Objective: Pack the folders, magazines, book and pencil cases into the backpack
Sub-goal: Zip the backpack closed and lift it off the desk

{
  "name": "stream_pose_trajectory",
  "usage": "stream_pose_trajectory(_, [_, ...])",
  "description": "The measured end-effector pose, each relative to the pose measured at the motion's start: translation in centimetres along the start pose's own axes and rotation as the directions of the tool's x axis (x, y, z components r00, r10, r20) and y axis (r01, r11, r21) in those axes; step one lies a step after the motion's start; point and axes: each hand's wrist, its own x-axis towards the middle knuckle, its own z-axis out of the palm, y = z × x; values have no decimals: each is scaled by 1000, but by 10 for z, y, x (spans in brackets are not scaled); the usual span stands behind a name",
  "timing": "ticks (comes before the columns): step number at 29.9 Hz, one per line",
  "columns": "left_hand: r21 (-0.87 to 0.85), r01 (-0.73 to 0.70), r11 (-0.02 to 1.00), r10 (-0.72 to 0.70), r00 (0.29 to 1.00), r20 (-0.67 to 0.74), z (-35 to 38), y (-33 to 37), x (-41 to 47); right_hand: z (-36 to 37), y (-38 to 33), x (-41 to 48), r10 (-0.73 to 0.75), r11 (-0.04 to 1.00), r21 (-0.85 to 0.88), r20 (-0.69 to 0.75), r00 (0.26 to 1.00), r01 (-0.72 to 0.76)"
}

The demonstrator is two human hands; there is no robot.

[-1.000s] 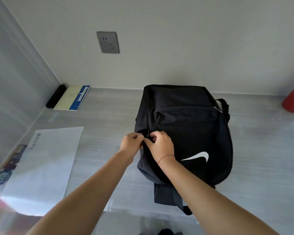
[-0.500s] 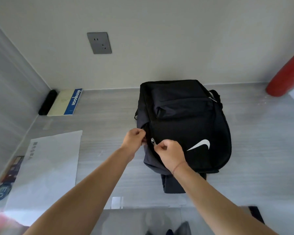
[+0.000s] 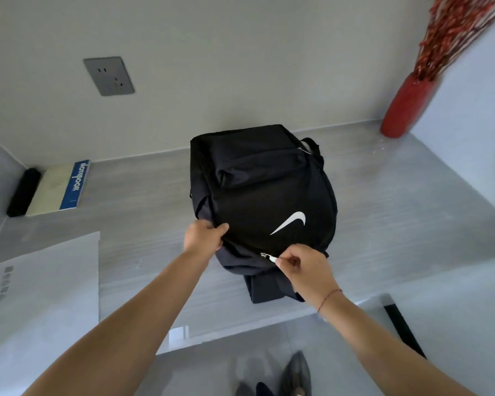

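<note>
A black backpack [image 3: 263, 192] with a white swoosh lies flat on the grey table [image 3: 397, 212], its top toward me. My left hand [image 3: 202, 237] grips the bag's fabric at the near left edge. My right hand [image 3: 303, 267] pinches the silver zipper pull [image 3: 266, 256] at the bag's near edge. A notebook [image 3: 59, 185] with a blue spine lies at the back left, beside a black pencil case [image 3: 22, 192]. A pale folder [image 3: 43, 304] lies at the front left.
A red vase [image 3: 406, 105] with red twigs stands at the back right corner. A wall socket [image 3: 108, 76] is on the back wall. The table's front edge runs below my wrists, with my shoes [image 3: 286, 378] on the floor.
My right hand has drawn the zipper pull from the bag's left side round toward the near right. The left hand keeps its grip on the fabric. My view has shifted right.
</note>
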Motion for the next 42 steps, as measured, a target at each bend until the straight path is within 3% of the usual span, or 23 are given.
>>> stream_pose_trajectory(2, [320,-207,924,270,948,-166,7,-5,-9,-4,4,-3,-14,1000,20,-1,1000,14])
stream_pose_trajectory(3, [475,-361,802,482,862,-159,13,-8,-16,-6,5,-5,-17,999,32,-4,1000,18])
stream_pose_trajectory(5, [585,-683,437,792,601,111,23,-12,-25,-7,8,-6,-22,999,42,-17,1000,23])
stream_pose_trajectory(7, [540,-836,96,824,371,428,33,-16,-31,-9,12,-7,-30,999,34,-27,999,30])
stream_pose_trajectory(9, [535,-844,-41,795,297,529,33,-19,-31,-9,14,-5,-48,998,29,-16,999,49])
stream_pose_trajectory(13, [557,-829,61,803,372,466,22,-15,-39,-27,40,-7,-15,1000,3,-63,998,16])
stream_pose_trajectory(15, [593,-803,62,793,401,459,18,-14,-44,-43,60,-4,3,999,-32,-67,998,-5])
stream_pose_trajectory(19, [682,-721,123,649,578,494,27,-3,-56,-80,86,10,73,996,-48,-137,988,-81])
stream_pose_trajectory(23, [702,-684,198,582,659,477,68,13,-65,-73,74,12,31,998,43,140,990,-38])
stream_pose_trajectory(25, [728,-662,178,575,670,469,88,17,-71,-53,68,11,42,999,9,248,968,-46])
stream_pose_trajectory(29, [759,-624,185,560,702,441,101,19,-74,-30,66,15,51,985,-170,175,983,-21])
stream_pose_trajectory(33, [733,-637,239,524,720,455,100,19,-77,-25,74,8,-49,992,-106,163,985,67])
stream_pose_trajectory(39, [693,-646,320,640,687,345,95,25,-88,-49,79,24,-250,952,-155,96,964,262])
stream_pose_trajectory(42, [694,-599,399,634,727,263,91,27,-88,-64,85,34,-234,957,-160,72,970,242])
